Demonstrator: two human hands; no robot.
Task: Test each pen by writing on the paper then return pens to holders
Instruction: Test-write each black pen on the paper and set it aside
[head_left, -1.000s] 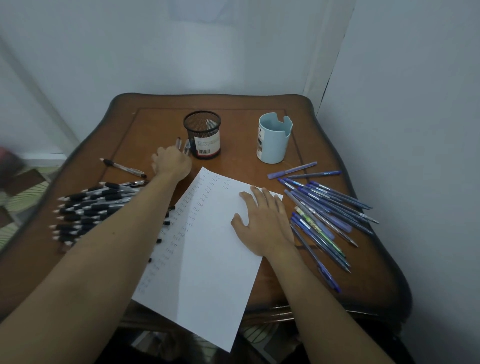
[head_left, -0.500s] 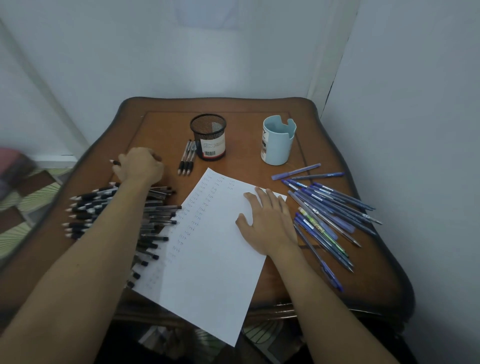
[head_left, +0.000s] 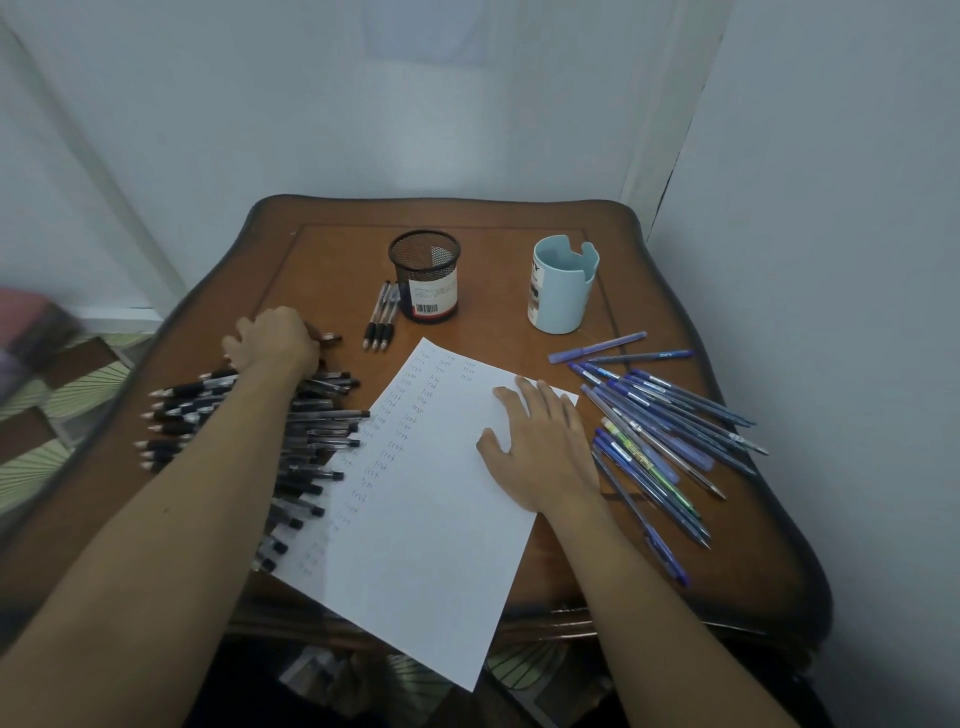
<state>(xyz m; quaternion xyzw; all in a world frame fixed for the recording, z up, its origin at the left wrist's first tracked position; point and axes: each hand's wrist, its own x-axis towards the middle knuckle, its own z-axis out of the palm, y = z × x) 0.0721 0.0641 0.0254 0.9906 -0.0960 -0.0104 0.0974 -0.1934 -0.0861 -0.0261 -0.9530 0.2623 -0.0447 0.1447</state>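
A white paper (head_left: 426, 519) with columns of small written marks lies slanted on the wooden table (head_left: 332, 249). My right hand (head_left: 540, 447) rests flat on its right part, fingers straight. My left hand (head_left: 272, 338) sits at the far end of a pile of black pens (head_left: 317, 431), fingers curled over a single black pen (head_left: 331, 338) whose end sticks out to the right. Three black pens (head_left: 382, 317) lie beside the black mesh holder (head_left: 425, 275). A light blue holder (head_left: 563, 291) stands to its right. Several blue pens (head_left: 665, 431) are spread at the right.
The table stands in a corner, with walls close behind and on the right. Both holders look empty from here. The paper's near corner hangs over the table's front edge. Patterned floor (head_left: 41, 415) shows at the left.
My left hand left three black pens beside the mesh holder, moved left and closed over the single black pen near the pile. My right hand stayed on the paper.
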